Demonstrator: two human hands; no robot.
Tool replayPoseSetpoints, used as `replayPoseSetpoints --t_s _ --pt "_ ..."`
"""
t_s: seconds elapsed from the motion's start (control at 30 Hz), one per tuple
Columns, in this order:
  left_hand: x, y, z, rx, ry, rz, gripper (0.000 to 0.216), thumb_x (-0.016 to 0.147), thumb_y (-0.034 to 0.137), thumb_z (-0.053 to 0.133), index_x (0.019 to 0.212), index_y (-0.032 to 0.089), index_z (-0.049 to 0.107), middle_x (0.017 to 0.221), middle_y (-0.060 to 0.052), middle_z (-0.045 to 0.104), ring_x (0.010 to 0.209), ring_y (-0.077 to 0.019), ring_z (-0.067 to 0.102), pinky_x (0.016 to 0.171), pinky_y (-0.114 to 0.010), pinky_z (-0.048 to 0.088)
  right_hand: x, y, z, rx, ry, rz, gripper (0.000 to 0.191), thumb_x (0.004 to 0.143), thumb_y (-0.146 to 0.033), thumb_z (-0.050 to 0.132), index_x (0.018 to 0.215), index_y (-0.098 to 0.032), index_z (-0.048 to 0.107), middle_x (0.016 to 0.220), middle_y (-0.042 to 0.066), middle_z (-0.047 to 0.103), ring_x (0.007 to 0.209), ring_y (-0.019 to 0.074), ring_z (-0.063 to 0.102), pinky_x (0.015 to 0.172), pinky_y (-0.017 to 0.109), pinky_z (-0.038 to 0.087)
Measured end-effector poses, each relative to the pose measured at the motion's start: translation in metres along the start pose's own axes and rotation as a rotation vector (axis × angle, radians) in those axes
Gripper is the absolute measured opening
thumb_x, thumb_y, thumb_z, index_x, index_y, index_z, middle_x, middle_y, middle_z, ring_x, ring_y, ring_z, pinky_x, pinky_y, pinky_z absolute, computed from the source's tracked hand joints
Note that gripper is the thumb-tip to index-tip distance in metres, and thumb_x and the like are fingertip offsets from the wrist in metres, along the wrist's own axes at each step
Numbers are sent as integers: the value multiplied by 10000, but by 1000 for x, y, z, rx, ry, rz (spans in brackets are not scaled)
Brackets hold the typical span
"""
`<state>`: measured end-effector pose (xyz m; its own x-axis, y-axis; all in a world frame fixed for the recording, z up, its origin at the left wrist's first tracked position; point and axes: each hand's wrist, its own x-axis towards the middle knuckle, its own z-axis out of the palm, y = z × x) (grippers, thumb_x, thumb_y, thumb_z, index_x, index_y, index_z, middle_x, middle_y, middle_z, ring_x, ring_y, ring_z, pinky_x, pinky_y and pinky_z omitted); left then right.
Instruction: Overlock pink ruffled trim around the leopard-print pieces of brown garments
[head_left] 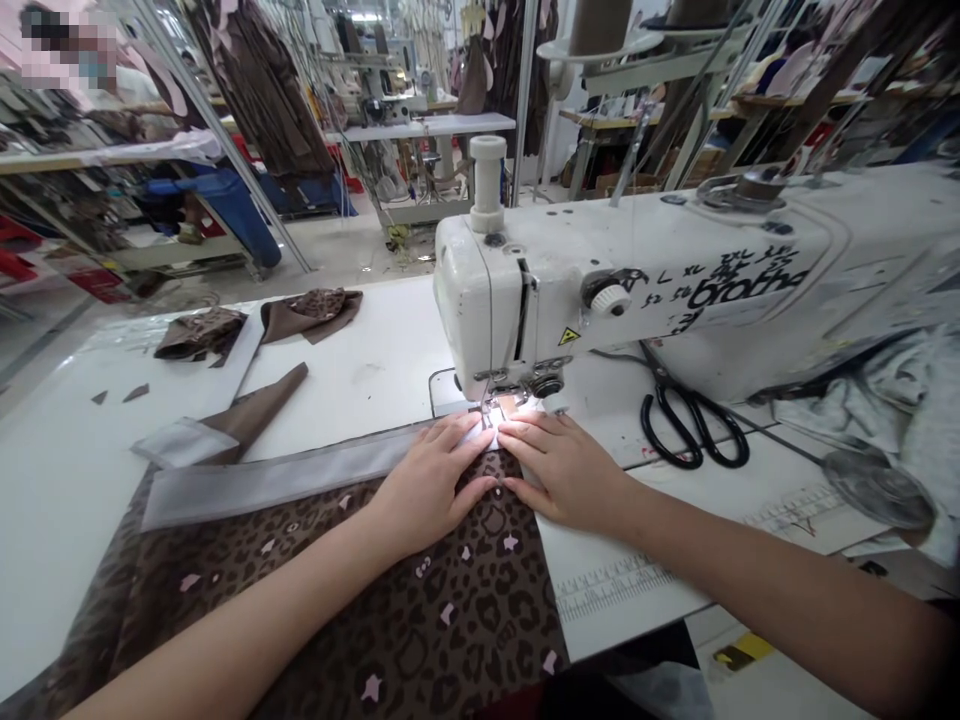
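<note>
A white sewing machine (517,270) stands over the table, its lit needle area just beyond my fingertips. Brown leopard-print fabric (420,610) with small pink marks lies under both hands and hangs toward me. Along its far edge runs a pale grey strip (277,480) that leads in under the presser foot. My left hand (435,470) lies flat on the strip and fabric, fingers stretched toward the needle. On the right side of the foot, my right hand (562,465) presses down with fingers extended, its thumb near the left thumb. Neither hand grips anything.
Black-handled scissors (694,425) lie right of the machine head. Brown fabric scraps (311,312) and a folded strip are at the back left of the table (375,350). A ruler scale (615,590) marks the front edge. Pale cloth (885,390) is bunched at far right.
</note>
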<state>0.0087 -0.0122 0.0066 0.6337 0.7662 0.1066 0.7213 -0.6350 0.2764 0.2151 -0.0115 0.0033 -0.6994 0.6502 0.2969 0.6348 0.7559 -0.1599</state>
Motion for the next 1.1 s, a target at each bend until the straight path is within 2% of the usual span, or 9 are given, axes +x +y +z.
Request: replayPoseSetpoints --t_s 0.33,0.53,0.7,0.77,0.9,1.1 --pt "0 2 0 5 -13 -3 471 873 395 365 1305 207 354 1343 -95 362 1244 -261 292 1005 -444 308 -3 0 0 19 1 9 460 822 -350 490 1212 -108 461 1173 128 525 1091 260 423 908 421 359" --pt "1 0 0 18 -11 0 472 874 405 364 1307 216 363 1352 -93 354 1246 -259 292 1013 -439 297 -3 5 -2 42 -31 10 428 833 -335 483 1205 -124 459 1191 119 508 1093 262 416 911 420 361" --pt "2 0 0 24 -21 -12 459 874 418 362 1294 235 389 1368 -82 332 1258 -271 274 1019 -457 285 -4 14 -5 21 72 86 321 840 -279 455 1113 -117 507 1057 125 553 1014 255 449 840 406 395" --pt "2 2 0 21 -12 -5 456 870 409 373 1288 229 397 1368 -87 328 1261 -272 268 1023 -458 281 -6 14 -5 23 69 37 331 835 -267 457 1127 -117 498 1077 127 542 1037 260 437 849 412 392" --pt "-3 4 0 -46 27 24 414 870 352 390 1244 183 442 1310 -102 394 1219 -242 336 1021 -406 311 -8 12 -4 44 -23 -115 382 833 -282 461 1169 -101 476 1143 129 517 1090 261 408 911 418 362" --pt "-9 3 -2 -91 11 54 412 869 343 396 1251 194 433 1299 -77 431 1210 -230 357 1022 -398 311 -9 11 -3 26 -39 -121 398 842 -320 447 1149 -71 497 1136 136 522 1087 265 405 923 418 360"
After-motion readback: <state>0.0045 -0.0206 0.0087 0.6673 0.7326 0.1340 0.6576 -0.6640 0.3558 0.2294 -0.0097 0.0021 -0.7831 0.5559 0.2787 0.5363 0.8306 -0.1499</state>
